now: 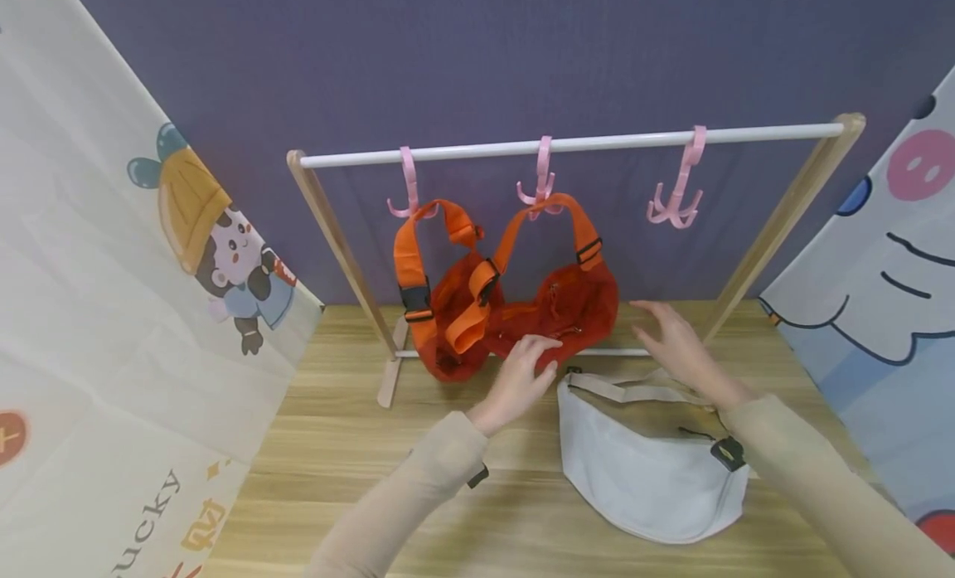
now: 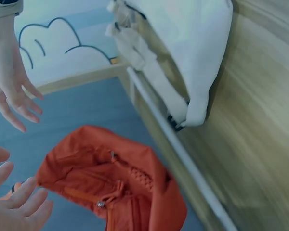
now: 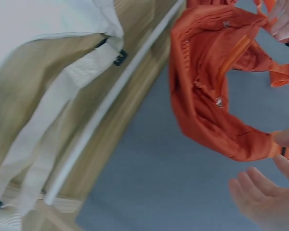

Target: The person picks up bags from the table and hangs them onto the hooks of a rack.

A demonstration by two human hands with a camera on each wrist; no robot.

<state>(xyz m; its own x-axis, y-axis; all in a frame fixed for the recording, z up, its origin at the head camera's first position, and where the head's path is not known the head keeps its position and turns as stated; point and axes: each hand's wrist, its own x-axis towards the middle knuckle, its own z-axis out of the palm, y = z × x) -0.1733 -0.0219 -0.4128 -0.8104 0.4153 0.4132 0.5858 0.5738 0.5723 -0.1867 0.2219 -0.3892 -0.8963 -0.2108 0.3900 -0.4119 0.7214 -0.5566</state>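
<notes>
Two orange waist bags hang by their straps from pink hooks on a small rack. The left bag (image 1: 445, 313) is on the left hook (image 1: 409, 188), the middle bag (image 1: 578, 300) on the middle hook (image 1: 543, 176). My left hand (image 1: 518, 383) is in front of the middle bag's lower edge, fingers loosely extended. My right hand (image 1: 675, 342) is just right of that bag, fingers spread and holding nothing. In the right wrist view, the right hand (image 3: 272, 192) appears close to the bag's strap end; contact cannot be told. A white waist bag (image 1: 645, 470) lies on the wooden tabletop below my right forearm.
The rack's white top bar (image 1: 612, 143) rests on wooden side posts, and a lower white bar (image 2: 178, 147) runs near the tabletop. A third pink hook (image 1: 677, 188) hangs at the right without a bag. Printed cloths stand at both sides, a dark panel (image 1: 477, 64) behind.
</notes>
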